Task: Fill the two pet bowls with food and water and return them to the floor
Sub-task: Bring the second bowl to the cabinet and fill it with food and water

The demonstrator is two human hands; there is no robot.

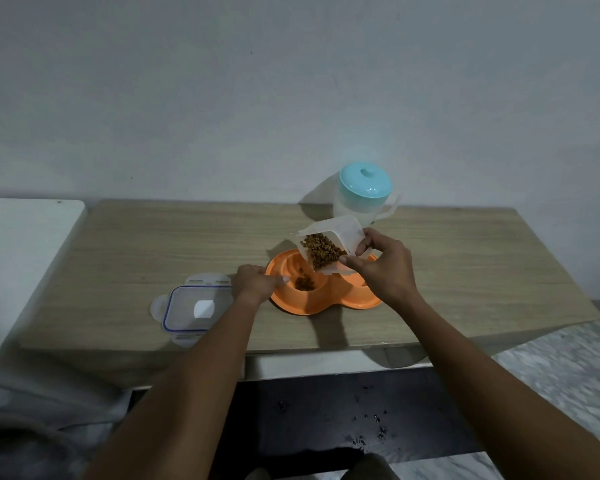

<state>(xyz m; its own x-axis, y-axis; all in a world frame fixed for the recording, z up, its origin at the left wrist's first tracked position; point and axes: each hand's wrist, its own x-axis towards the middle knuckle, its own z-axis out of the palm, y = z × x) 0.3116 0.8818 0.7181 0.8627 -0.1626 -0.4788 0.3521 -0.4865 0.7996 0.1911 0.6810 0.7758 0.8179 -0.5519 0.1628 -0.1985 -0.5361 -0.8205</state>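
**Kibble pour over orange bowl**

Wooden counter (153,244) against a pale wall carries the orange double pet bowl (321,299). Right hand (383,266) grips a tilted clear container (329,249), kibble (321,252) spilling into the left well. Left hand (255,280) clasps the bowl's rim. Container lid (196,308) lies left; lidded jug (364,194) stands behind.

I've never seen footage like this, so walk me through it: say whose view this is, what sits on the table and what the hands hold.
One camera on a person's head looks down at their bare hands. The right hand tips a clear container of brown kibble over the orange double pet bowl on the wooden table; some kibble is already in its left well. The left hand steadies the bowl's rim. The container's lid lies to the left; a teal-lidded jug stands behind.
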